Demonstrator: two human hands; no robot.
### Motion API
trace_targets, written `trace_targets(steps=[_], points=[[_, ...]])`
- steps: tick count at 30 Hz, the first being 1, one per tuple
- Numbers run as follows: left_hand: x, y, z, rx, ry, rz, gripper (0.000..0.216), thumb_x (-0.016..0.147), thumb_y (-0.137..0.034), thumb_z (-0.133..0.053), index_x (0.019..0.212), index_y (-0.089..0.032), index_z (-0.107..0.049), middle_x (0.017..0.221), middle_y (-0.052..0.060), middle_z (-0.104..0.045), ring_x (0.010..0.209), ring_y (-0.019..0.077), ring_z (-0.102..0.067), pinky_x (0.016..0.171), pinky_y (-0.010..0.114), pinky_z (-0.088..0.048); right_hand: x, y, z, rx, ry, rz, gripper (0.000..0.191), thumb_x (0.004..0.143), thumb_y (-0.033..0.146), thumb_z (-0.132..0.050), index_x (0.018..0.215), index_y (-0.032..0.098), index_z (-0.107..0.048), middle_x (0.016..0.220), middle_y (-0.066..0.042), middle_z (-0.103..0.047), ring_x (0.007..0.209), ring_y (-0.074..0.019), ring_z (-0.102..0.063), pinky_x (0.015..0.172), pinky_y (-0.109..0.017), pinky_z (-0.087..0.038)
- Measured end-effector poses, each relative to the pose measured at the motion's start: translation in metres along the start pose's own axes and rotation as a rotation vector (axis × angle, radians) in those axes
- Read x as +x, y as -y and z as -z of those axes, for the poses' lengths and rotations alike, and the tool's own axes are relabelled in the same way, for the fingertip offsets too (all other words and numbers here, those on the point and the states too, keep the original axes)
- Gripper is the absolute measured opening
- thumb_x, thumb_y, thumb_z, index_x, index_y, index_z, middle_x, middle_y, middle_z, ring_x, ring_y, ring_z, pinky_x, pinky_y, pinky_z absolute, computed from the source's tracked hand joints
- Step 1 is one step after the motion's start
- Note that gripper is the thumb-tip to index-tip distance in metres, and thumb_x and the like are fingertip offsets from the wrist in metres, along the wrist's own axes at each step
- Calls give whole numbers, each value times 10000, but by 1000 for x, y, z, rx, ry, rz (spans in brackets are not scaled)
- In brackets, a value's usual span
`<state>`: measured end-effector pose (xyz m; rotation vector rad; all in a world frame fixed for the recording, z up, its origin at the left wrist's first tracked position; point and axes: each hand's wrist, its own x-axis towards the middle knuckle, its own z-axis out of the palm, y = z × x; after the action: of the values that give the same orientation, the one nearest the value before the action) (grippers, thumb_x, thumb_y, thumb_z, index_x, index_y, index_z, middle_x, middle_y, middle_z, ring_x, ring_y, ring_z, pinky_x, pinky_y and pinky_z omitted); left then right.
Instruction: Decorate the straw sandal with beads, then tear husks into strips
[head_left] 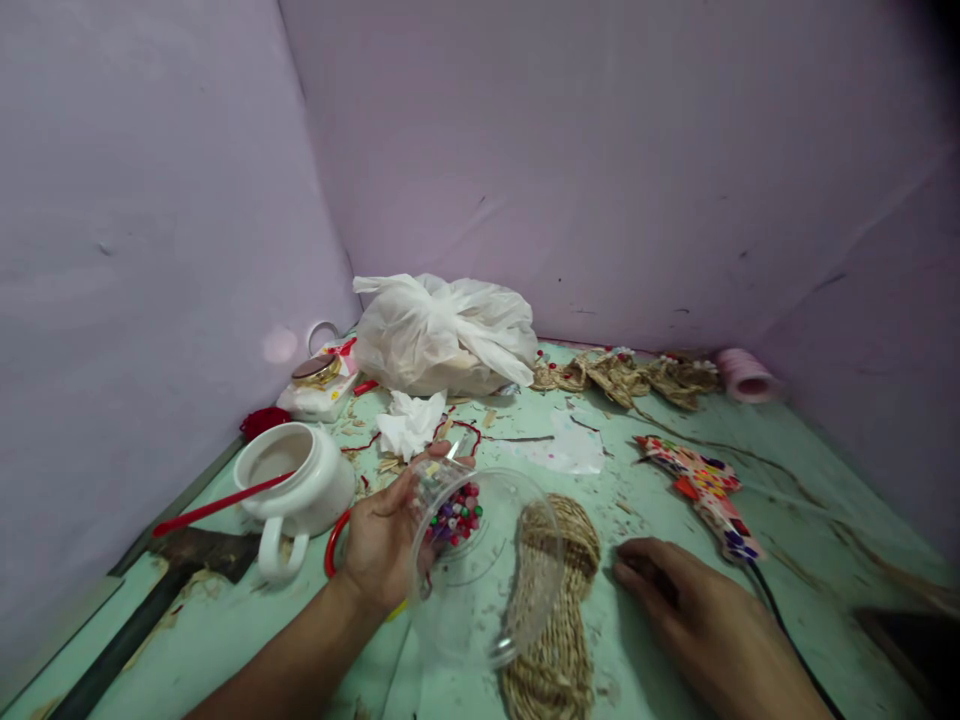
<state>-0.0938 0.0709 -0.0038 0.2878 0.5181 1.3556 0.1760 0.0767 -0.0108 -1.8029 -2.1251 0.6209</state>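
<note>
Beads point(461, 515) lie loose in the tilted clear tub point(461, 605) your left hand point(386, 530) grips, partly overlapping the fibre pad point(556, 640) in view. Your right hand point(697, 610) rests right of the pad, fingers curled; I can't tell whether they hold anything. Woven pieces point(619, 378) behind the pad look already beaded; the pad itself shows none.

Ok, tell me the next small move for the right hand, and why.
I'd probably bring the right hand over to steady the free side of the clear container: the left hand grips it at one side, small beads show through it, and the right hand sits beside the straw bundle with nothing visible in its grasp.
</note>
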Motion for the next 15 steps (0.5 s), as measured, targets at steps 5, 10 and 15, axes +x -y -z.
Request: trace_targets(steps=[5,10,15], points=[[0,0,-1,15,21,12,348,859,-246,-400,1174,-179,-533,943,94,-684,870,246,-642,786,412,-492,-2,-2,7,29,-20,-9,353,830,442,-360,905,222,-627,901,-75,-705,791,-244,-660,680,-337,-511],[0,0,-1,11,21,5,369,862,-244,-386,1205,-182,-507,948,98,-683,854,245,-645,791,419,-488,-3,-8,7,-34,-56,-53,378,815,456,-342,901,236,-637,916,-64,-711,790,-253,-665,699,-363,-517],[1,0,1,10,37,-5,385,863,-236,-370,1223,-181,-495,949,109,-686,869,269,-641,747,427,-502,-2,-12,4,-28,-89,-76,355,789,430,-371,854,227,-655,872,-62,-719,772,-273,-666,672,-394,-528]])
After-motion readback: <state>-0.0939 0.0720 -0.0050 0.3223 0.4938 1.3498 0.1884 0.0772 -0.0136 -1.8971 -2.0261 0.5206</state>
